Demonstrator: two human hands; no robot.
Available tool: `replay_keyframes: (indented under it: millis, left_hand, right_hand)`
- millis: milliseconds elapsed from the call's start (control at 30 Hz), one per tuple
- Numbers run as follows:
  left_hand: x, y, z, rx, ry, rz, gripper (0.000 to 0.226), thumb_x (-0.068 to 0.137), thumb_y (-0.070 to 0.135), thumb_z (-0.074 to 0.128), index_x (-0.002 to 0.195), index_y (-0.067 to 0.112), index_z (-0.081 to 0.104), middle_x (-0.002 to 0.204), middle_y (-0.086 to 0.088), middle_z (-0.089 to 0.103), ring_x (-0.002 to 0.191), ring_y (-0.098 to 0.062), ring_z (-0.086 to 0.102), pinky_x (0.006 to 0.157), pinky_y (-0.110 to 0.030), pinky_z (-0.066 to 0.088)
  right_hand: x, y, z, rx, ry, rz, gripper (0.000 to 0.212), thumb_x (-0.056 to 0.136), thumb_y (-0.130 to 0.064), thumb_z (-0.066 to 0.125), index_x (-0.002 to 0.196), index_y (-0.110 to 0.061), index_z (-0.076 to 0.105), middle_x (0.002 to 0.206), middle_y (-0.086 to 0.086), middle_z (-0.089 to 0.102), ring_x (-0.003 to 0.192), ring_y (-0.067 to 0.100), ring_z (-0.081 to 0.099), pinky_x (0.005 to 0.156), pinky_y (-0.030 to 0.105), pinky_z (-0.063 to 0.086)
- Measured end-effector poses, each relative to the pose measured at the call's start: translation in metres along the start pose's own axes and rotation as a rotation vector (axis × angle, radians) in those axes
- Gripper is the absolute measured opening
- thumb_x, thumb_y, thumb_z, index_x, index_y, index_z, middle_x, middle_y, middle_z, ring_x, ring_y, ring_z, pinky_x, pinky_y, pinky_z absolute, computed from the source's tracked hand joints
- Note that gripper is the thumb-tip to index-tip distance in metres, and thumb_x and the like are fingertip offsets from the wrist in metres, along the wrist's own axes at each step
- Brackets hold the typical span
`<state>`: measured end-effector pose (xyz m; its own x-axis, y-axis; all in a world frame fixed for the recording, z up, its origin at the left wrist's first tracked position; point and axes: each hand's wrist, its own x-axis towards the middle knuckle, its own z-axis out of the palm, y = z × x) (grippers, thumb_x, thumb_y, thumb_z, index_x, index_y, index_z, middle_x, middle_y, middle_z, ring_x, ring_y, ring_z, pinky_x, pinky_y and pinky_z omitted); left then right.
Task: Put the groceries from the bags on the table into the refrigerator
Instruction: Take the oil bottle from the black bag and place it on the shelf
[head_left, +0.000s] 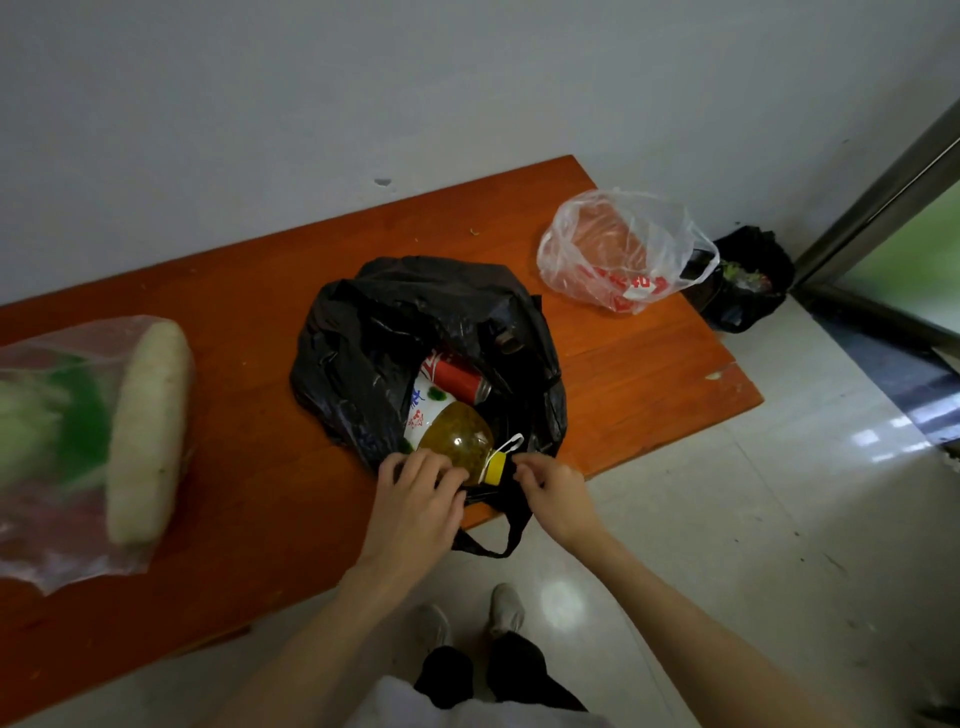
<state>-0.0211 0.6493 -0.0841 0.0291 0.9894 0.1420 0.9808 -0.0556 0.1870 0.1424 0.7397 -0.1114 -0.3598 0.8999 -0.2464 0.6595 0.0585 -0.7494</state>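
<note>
A black plastic bag lies open on the orange wooden table. Inside it lie a bottle of yellow oil with a yellow cap and white handle, and a red can. My left hand pinches the bag's near rim beside the bottle. My right hand pinches the rim by the cap. One bag handle hangs over the table's front edge. At the left a clear bag holds a white radish and leafy greens. A clear bag with red print sits at the table's far right.
A white wall runs behind the table. A black-lined bin with scraps stands on the pale tiled floor past the table's right end, beside a metal door frame. My shoes are on the floor below the table edge.
</note>
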Motion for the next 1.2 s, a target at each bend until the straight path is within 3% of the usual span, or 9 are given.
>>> replay_keyframes:
  millis: [100,267,433,600,733,800,1000,1133,1200]
  left_hand:
    - [0.030,0.011,-0.009,0.049,-0.047,0.061,0.039,0.073,0.024,0.071,0.111,0.016,0.063,0.117,-0.006,0.061,0.121,-0.027,0.051,0.096,-0.044,0.043]
    - [0.061,-0.019,-0.007,0.139,-0.398,0.069,0.087,0.074,0.030,0.074,0.145,0.030,0.025,0.156,-0.008,0.015,0.144,-0.026,0.007,0.114,-0.044,-0.002]
    - [0.065,-0.046,-0.009,0.309,-0.487,0.071,0.126,0.036,0.042,0.091,0.145,0.017,0.031,0.148,-0.010,0.037,0.136,-0.030,0.033,0.111,-0.047,0.022]
    - [0.064,-0.058,-0.015,0.265,-0.407,0.091,0.136,0.002,0.056,0.085,0.125,0.016,0.045,0.121,-0.009,0.060,0.113,-0.031,0.057,0.088,-0.050,0.047]
    - [0.057,-0.076,-0.034,0.106,-0.294,0.078,0.125,0.045,0.053,0.086,0.142,0.021,0.014,0.149,-0.009,0.028,0.140,-0.029,0.021,0.111,-0.047,0.014]
    - [0.057,-0.083,-0.048,-0.031,-0.249,0.022,0.118,0.055,0.050,0.084,0.145,0.015,0.015,0.150,-0.007,0.020,0.142,-0.024,0.012,0.114,-0.039,0.005]
    - [0.051,-0.092,-0.092,-0.531,0.014,-0.263,0.104,0.054,0.046,0.086,0.136,0.023,0.027,0.135,0.005,0.031,0.121,-0.010,0.038,0.102,-0.030,0.037]
    - [0.046,-0.096,-0.101,-0.773,0.178,-0.533,0.100,0.056,0.030,0.089,0.136,0.026,0.028,0.128,0.011,0.035,0.114,-0.006,0.038,0.091,-0.022,0.039]
    - [0.041,-0.105,-0.099,-0.865,0.238,-0.620,0.100,0.059,0.025,0.087,0.138,0.023,0.026,0.128,0.009,0.035,0.114,-0.006,0.037,0.085,-0.017,0.038]
  right_hand:
    - [0.009,-0.007,0.000,0.170,-0.084,0.164,0.031,0.094,-0.016,0.052,0.123,-0.008,0.058,0.109,0.011,0.067,0.101,0.025,0.063,0.089,0.035,0.049]
    - [0.020,-0.011,0.008,0.296,-0.309,0.270,0.039,0.084,-0.021,0.067,0.120,-0.011,0.057,0.114,0.007,0.066,0.104,0.022,0.062,0.093,0.037,0.049]
    - [0.027,-0.015,0.015,0.099,-0.339,0.253,0.049,0.081,-0.027,0.071,0.121,-0.009,0.049,0.118,0.008,0.061,0.110,0.027,0.056,0.084,0.029,0.044]
    - [0.022,-0.032,0.006,-0.035,-0.342,0.151,0.050,0.081,-0.031,0.071,0.117,-0.010,0.045,0.115,0.009,0.061,0.105,0.026,0.058,0.079,0.028,0.044]
    - [0.013,-0.070,-0.018,-0.022,-0.249,-0.017,0.048,0.079,-0.030,0.073,0.117,-0.014,0.049,0.112,0.007,0.062,0.103,0.023,0.059,0.078,0.027,0.045]
    - [0.014,-0.093,-0.033,-0.082,-0.162,-0.125,0.050,0.078,-0.033,0.073,0.119,-0.014,0.052,0.112,0.005,0.062,0.102,0.021,0.058,0.078,0.027,0.045]
    - [0.027,-0.184,-0.070,-0.286,-0.045,-0.525,0.049,0.083,-0.038,0.067,0.124,-0.013,0.056,0.109,0.005,0.059,0.098,0.022,0.056,0.082,0.031,0.044]
    - [0.044,-0.229,-0.054,-0.233,-0.016,-0.636,0.036,0.089,-0.027,0.061,0.122,-0.013,0.059,0.106,0.007,0.060,0.094,0.022,0.058,0.082,0.033,0.048]
    - [0.051,-0.235,-0.036,-0.041,-0.041,-0.583,0.033,0.089,-0.022,0.061,0.121,-0.014,0.060,0.112,0.004,0.062,0.101,0.016,0.056,0.082,0.020,0.047]
